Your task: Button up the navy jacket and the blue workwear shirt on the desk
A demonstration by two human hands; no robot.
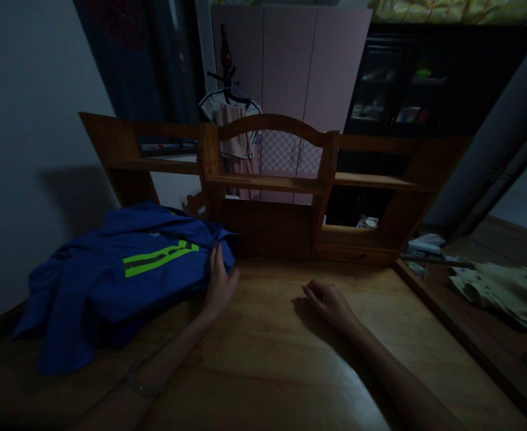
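A crumpled blue garment (110,275) with bright green stripes lies on the left of a wooden surface (272,359). My left hand (219,281) rests at the garment's right edge, fingers stretched out and touching the cloth, thumb apart. My right hand (330,302) lies on the bare wood to the right, fingers loosely curled downward, nothing visible in it. The room is dim.
A wooden headboard with shelves (267,179) stands across the far edge. Behind it are a clothes stand with hanging garments (234,120), a pink wardrobe (299,72) and a dark cabinet (407,102). A pale green garment (500,287) lies at right beyond a wooden rail.
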